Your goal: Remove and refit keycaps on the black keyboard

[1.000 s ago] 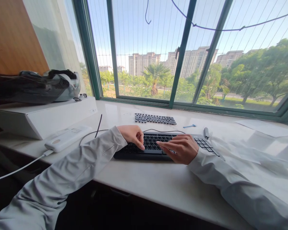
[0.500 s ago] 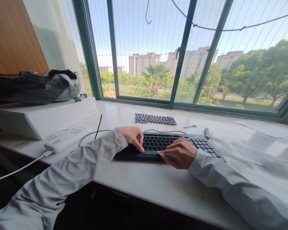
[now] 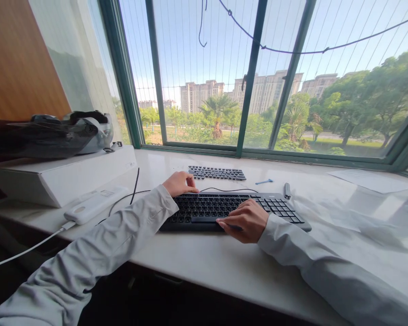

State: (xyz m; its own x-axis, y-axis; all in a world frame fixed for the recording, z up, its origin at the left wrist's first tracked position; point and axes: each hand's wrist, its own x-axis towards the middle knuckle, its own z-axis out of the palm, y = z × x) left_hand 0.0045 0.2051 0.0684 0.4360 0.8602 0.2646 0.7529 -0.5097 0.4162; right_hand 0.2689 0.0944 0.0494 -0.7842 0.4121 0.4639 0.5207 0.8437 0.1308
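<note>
A black keyboard (image 3: 204, 202) lies on the white sill, many of its key positions showing bare square sockets. My left hand (image 3: 179, 183) is at its back left edge, fingers curled and thumb pointing right along that edge; it appears to grip the keyboard there, though the fingertips are partly hidden. My right hand (image 3: 247, 221) is closed at the right end of the long space bar (image 3: 204, 219), with thumb and fingers together on it. Behind the keyboard, loose black keycaps (image 3: 217, 173) lie in neat rows.
A small blue tool (image 3: 264, 181) and a grey cylindrical piece (image 3: 287, 190) lie beyond the keyboard. To the left are a white power bank (image 3: 91, 206) with a cable, a black stick (image 3: 134, 185) and a white box (image 3: 68, 174). Clear plastic (image 3: 347, 215) and paper (image 3: 369, 181) lie right.
My left hand has moved from the space bar up to the keyboard's back edge, uncovering keys and the bar's left part. My right hand stays at the bar's right end. The view has tilted slightly.
</note>
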